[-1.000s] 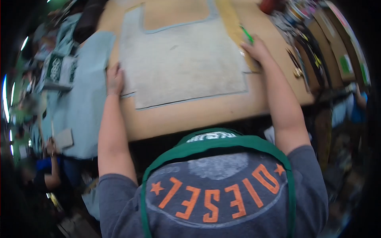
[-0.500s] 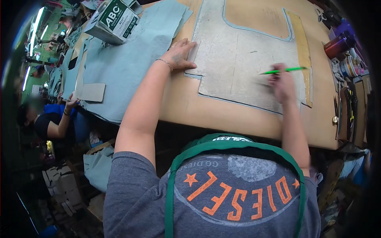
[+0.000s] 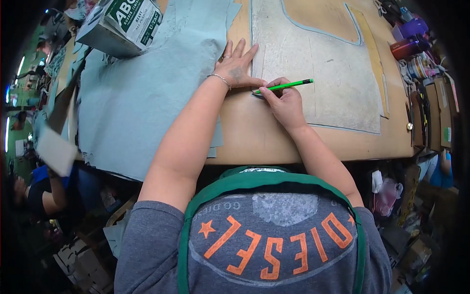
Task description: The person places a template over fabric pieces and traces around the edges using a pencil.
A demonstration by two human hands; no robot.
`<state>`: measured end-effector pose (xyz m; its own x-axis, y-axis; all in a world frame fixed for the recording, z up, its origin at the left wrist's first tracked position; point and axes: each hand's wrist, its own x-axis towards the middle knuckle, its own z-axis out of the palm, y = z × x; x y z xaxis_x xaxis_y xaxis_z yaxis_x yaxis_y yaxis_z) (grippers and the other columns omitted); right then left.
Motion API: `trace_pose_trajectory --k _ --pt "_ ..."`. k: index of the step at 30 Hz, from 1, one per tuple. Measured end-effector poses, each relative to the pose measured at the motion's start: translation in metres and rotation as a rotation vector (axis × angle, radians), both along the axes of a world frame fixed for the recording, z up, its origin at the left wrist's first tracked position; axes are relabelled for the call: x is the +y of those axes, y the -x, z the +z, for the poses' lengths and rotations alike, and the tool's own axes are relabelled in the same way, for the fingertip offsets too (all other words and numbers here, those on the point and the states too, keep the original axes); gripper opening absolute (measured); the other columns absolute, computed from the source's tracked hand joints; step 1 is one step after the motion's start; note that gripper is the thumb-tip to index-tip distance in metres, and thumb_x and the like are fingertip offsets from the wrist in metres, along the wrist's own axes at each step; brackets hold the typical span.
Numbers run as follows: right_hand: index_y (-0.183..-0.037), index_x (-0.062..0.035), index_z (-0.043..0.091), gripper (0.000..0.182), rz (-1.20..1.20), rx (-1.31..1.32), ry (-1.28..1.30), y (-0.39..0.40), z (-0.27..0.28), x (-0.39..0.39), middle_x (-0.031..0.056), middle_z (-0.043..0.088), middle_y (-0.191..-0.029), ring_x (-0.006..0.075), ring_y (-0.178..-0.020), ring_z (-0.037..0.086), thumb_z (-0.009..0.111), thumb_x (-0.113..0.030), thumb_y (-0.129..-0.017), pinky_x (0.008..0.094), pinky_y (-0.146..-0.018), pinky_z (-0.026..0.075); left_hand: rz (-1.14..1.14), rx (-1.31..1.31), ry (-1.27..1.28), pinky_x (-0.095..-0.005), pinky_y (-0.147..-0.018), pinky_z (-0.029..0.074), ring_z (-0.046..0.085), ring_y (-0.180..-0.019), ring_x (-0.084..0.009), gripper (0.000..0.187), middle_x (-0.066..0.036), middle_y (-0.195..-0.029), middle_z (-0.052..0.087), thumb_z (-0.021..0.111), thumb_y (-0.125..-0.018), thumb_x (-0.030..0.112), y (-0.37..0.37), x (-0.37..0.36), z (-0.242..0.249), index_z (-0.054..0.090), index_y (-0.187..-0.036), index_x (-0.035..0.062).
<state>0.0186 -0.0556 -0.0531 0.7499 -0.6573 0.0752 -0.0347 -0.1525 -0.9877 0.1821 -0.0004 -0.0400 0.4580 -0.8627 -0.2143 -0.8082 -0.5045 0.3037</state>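
Observation:
My left hand (image 3: 237,68) lies with its fingers spread over the left edge of a large pale pattern board (image 3: 325,73). Pinched in my right hand (image 3: 285,104) is a bright green pencil (image 3: 291,85), its tip near my left thumb at the board's lower left edge. Blue-grey material (image 3: 147,103) lies to the left, partly beneath a white and green can (image 3: 122,24). A narrow yellowish strip (image 3: 376,56) runs beside the board's right side.
The tan table (image 3: 254,142) has its front edge close to my body. A dark red tumbler (image 3: 409,47), a purple container (image 3: 410,28) and tape rolls stand at the right. A person (image 3: 51,193) at the far left is near a blurred pale sheet (image 3: 56,151).
My right hand has moved left with the pencil, close to my left hand. My left fingers are more spread. At the far left, the pale sheet has been lifted off the material.

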Motion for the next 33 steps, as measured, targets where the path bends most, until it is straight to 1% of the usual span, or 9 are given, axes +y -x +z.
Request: trace_pose_trajectory --k 1,4,7,13,20,25,28,31,33 --pt "-0.077 -0.0022 0.053 0.014 -0.015 -0.037 0.000 -0.001 -0.002 0.002 0.0013 0.056 -0.068 0.0058 -0.061 0.049 0.064 -0.011 -0.078 0.0202 -0.055 0.040 -0.003 0.001 -0.004 -0.0584 -0.098 0.019 -0.001 -0.132 -0.0368 0.109 -0.010 -0.145 0.006 0.065 -0.048 0.070 0.000 0.000 0.000 0.017 -0.137 0.0303" --pt "-0.078 -0.0013 0.054 0.016 -0.083 0.051 0.058 0.000 0.002 0.003 0.0061 0.061 -0.067 0.0084 -0.062 0.056 0.064 -0.013 -0.077 0.0228 -0.057 0.044 -0.014 -0.007 0.031 -0.0589 -0.097 0.020 -0.002 -0.132 -0.0366 0.111 -0.010 -0.145 0.006 0.064 -0.046 0.072 -0.001 0.001 -0.005 0.017 -0.138 0.0298" --pt "-0.076 -0.0015 0.053 0.015 -0.113 0.094 0.058 0.007 -0.006 -0.005 0.0042 0.058 -0.065 0.0080 -0.061 0.053 0.064 -0.011 -0.077 0.0225 -0.056 0.042 -0.007 -0.006 0.041 -0.0590 -0.096 0.021 -0.002 -0.132 -0.0365 0.114 -0.010 -0.145 0.007 0.065 -0.044 0.073 0.000 0.001 -0.004 0.017 -0.137 0.0297" --pt "-0.073 -0.0023 0.050 0.016 -0.260 0.021 -0.031 0.030 0.002 -0.017 0.0030 0.055 -0.065 0.0072 -0.061 0.050 0.063 -0.009 -0.077 0.0218 -0.055 0.041 -0.005 0.015 0.057 -0.0599 -0.095 0.023 -0.002 -0.132 -0.0362 0.118 -0.011 -0.145 0.007 0.065 -0.039 0.074 0.001 0.001 -0.003 0.017 -0.137 0.0296" --pt "-0.076 -0.0015 0.052 0.015 -0.163 0.071 0.039 0.005 0.003 0.007 0.0036 0.058 -0.067 0.0073 -0.062 0.053 0.063 -0.011 -0.078 0.0218 -0.056 0.042 -0.014 0.012 0.096 -0.0612 -0.094 0.023 -0.002 -0.132 -0.0367 0.113 -0.011 -0.145 0.008 0.066 -0.044 0.071 -0.001 0.001 -0.009 0.018 -0.137 0.0295" --pt "-0.078 -0.0013 0.054 0.015 -0.138 -0.043 -0.016 -0.010 -0.006 0.013 0.0057 0.059 -0.066 0.0092 -0.062 0.056 0.063 -0.012 -0.078 0.0235 -0.057 0.045 -0.011 0.023 0.087 -0.0616 -0.094 0.022 -0.002 -0.132 -0.0366 0.112 -0.011 -0.145 0.008 0.067 -0.044 0.069 -0.002 0.001 -0.010 0.018 -0.137 0.0297" --pt "-0.077 -0.0018 0.053 0.014 -0.172 0.119 0.172 0.003 -0.010 0.004 0.0045 0.058 -0.065 0.0087 -0.061 0.054 0.063 -0.012 -0.078 0.0239 -0.056 0.044 -0.012 0.045 0.086 -0.0620 -0.094 0.021 -0.003 -0.132 -0.0361 0.113 -0.010 -0.145 0.008 0.067 -0.044 0.069 -0.001 0.002 -0.005 0.017 -0.138 0.0291" --pt "-0.075 -0.0030 0.052 0.014 -0.300 0.031 0.023 0.027 -0.005 -0.013 0.0023 0.055 -0.064 0.0074 -0.059 0.050 0.064 -0.011 -0.077 0.0227 -0.054 0.041 -0.006 0.045 0.071 -0.0623 -0.095 0.020 -0.003 -0.132 -0.0356 0.114 -0.010 -0.145 0.008 0.067 -0.044 0.069 0.001 0.003 -0.002 0.017 -0.138 0.0279" --pt "-0.075 -0.0032 0.052 0.014 -0.281 0.018 0.045 0.031 -0.005 -0.016 0.0015 0.053 -0.063 0.0066 -0.058 0.048 0.064 -0.010 -0.076 0.0216 -0.053 0.040 -0.004 0.038 0.064 -0.0622 -0.095 0.020 -0.003 -0.132 -0.0356 0.114 -0.010 -0.145 0.008 0.068 -0.045 0.068 0.002 0.002 -0.001 0.017 -0.138 0.0272"
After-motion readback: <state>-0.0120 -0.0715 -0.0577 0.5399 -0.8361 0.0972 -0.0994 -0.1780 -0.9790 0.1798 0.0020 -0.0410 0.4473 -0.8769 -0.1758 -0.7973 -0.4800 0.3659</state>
